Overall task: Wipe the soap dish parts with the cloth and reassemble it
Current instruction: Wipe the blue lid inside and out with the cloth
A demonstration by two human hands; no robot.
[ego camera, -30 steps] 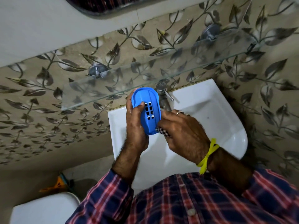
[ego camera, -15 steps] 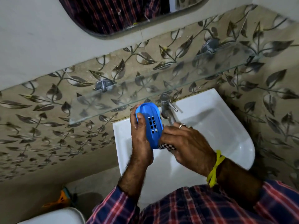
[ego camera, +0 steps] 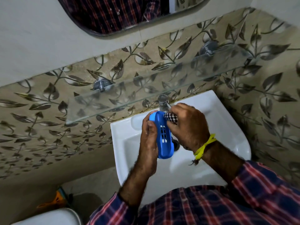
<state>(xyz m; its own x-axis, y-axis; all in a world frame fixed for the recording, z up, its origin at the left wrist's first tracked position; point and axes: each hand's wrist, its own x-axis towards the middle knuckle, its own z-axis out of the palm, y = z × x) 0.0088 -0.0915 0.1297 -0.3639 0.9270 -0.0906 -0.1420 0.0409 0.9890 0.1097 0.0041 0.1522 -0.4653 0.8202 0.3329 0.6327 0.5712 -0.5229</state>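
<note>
Left hand [ego camera: 148, 142]: fingers wrapped round the blue soap dish [ego camera: 164, 138], middle of the frame.
Right hand [ego camera: 189, 125]: fingers pinching the checked cloth [ego camera: 171, 118].
Risk: a hard rub could make it slip into the sink [ego camera: 227, 127].

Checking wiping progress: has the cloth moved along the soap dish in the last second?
Yes. The cloth went from the soap dish's near end to its far end, close to the tap.

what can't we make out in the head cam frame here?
- Cloth: mostly hidden inside the right hand; only a checked corner shows.
- Soap dish: the face turned away and the side under the left hand are unseen; whether it is one part or assembled is unclear.
- Sink drain: covered by dish and hands.
- Tap: spout behind the right hand.
</note>
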